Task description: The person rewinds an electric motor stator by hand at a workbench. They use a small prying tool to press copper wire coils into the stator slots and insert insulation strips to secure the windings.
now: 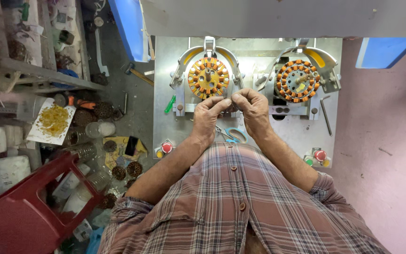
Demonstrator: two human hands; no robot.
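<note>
I am pinching my left hand (208,115) and right hand (252,109) together, fingertips meeting on something too small to make out. Just beyond my left hand the wound stator (207,77) is sitting clamped; blue-handled scissors (234,136) are lying beneath my wrists.

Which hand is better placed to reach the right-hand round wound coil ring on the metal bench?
Right hand: it sits nearer the right-hand orange coil ring; the left hand lies below the left ring.
</note>
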